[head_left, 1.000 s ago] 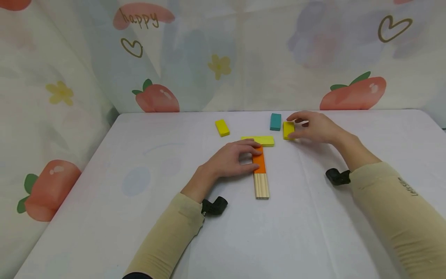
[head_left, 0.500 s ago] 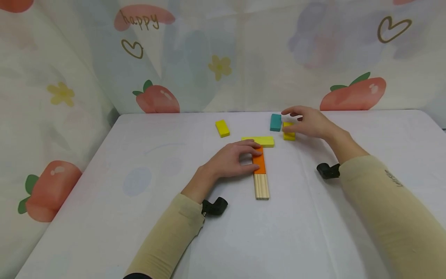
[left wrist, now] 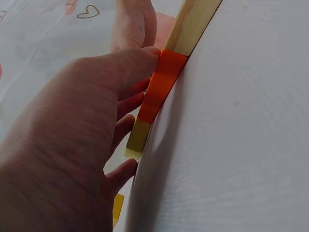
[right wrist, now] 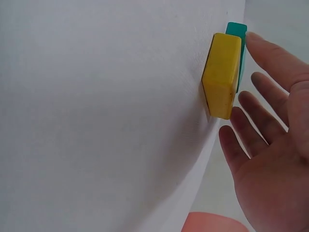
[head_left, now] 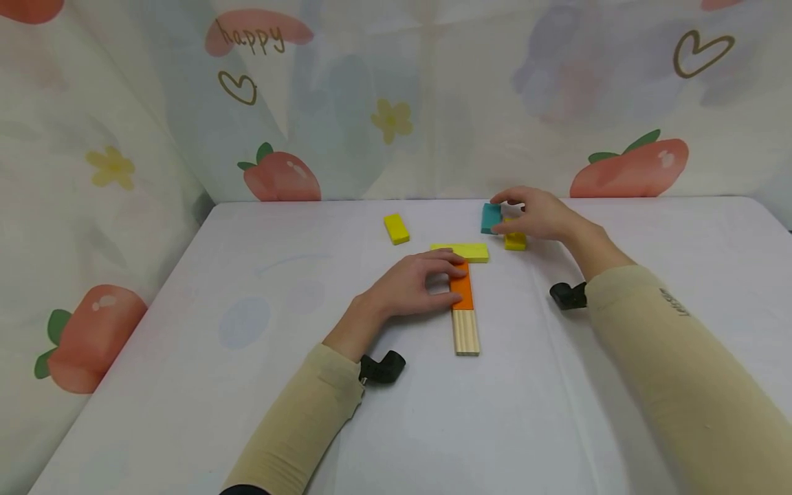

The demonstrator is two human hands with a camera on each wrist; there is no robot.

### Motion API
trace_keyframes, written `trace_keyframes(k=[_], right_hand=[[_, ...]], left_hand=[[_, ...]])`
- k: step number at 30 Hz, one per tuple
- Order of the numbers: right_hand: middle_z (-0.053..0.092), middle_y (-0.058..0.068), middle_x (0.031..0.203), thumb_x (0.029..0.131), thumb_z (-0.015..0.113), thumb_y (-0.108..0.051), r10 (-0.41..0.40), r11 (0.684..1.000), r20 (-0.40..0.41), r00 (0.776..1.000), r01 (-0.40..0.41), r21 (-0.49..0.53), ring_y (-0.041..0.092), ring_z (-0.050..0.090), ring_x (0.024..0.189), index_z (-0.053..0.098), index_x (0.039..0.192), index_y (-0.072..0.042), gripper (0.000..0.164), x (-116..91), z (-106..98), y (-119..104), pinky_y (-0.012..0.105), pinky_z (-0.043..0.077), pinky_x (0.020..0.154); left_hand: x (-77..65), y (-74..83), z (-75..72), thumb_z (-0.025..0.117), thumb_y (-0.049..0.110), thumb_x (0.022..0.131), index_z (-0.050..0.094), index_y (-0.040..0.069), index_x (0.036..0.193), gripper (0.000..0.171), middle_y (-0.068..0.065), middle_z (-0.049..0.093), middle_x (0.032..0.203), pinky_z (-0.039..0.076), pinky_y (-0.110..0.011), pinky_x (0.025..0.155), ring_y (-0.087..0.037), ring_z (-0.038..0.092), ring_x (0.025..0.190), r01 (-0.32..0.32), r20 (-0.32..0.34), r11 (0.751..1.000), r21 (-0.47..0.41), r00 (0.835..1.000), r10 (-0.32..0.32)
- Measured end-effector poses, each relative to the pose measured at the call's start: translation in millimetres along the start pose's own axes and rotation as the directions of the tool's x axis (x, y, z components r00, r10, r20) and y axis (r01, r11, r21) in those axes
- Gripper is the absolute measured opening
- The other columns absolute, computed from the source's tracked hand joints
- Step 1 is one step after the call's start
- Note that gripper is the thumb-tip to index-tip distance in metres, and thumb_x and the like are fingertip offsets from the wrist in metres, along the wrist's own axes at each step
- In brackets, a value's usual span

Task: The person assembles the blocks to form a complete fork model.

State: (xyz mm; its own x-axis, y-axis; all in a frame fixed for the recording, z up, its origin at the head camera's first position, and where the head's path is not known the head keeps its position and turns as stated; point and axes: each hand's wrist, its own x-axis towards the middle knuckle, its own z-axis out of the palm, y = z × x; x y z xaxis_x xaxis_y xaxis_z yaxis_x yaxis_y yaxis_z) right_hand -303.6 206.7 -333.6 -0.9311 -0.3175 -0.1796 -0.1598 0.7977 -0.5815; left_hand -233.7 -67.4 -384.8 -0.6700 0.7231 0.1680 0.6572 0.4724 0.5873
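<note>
My left hand rests at the orange block, with thumb and fingertips along its left side and top. That block lies flat, end to end with a plain wooden block. Across its far end lies a lime-yellow block, partly covered by my left fingers. Over at the back, my right hand reaches across a yellow block to the teal block. In the right wrist view, the thumb tip is right at the teal block and the other fingers are spread, relaxed.
Another yellow block lies at the back, left of the lime-yellow one. A white cloth covers the table. Behind it hangs a printed curtain, and a second curtain side runs along the left.
My right hand has moved left, from around the yellow block to the teal block, leaving the yellow one where it stood. The left hand stays at the orange block.
</note>
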Motion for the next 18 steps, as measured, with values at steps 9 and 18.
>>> trace_keyframes(k=[9, 18], right_hand=[[0.039, 0.029, 0.149, 0.094, 0.072, -0.029, 0.007, 1.0, 0.005, 1.0, -0.007, -0.016, 0.048, 0.04, 0.129, 0.051, 0.143, -0.005, 0.058, 4.4, 3.1, 3.1, 0.062, 0.032, 0.109], [0.045, 0.029, 0.144, 0.093, 0.074, -0.028, -0.009, 1.0, -0.015, 1.0, 0.009, -0.003, 0.047, 0.044, 0.127, 0.053, 0.141, -0.005, 0.057, 4.9, 4.4, 4.0, 0.06, 0.034, 0.108]], left_hand=[[-0.9, 2.4, -0.8, 0.072, 0.028, 0.094, 0.072, 0.013, 0.125, 0.035, 0.004, 0.057, 0.141, 0.026, -0.018, 0.113, -0.009, 0.04, 0.14, 0.008, 0.012, 1.0, -0.001, 1.0, -0.008], [-0.9, 2.1, -0.1, 0.076, 0.041, 0.09, 0.071, 0.015, 0.128, 0.046, 0.008, 0.056, 0.142, 0.027, -0.021, 0.114, -0.007, 0.039, 0.14, 0.037, 0.022, 0.999, -0.001, 0.999, -0.037]])
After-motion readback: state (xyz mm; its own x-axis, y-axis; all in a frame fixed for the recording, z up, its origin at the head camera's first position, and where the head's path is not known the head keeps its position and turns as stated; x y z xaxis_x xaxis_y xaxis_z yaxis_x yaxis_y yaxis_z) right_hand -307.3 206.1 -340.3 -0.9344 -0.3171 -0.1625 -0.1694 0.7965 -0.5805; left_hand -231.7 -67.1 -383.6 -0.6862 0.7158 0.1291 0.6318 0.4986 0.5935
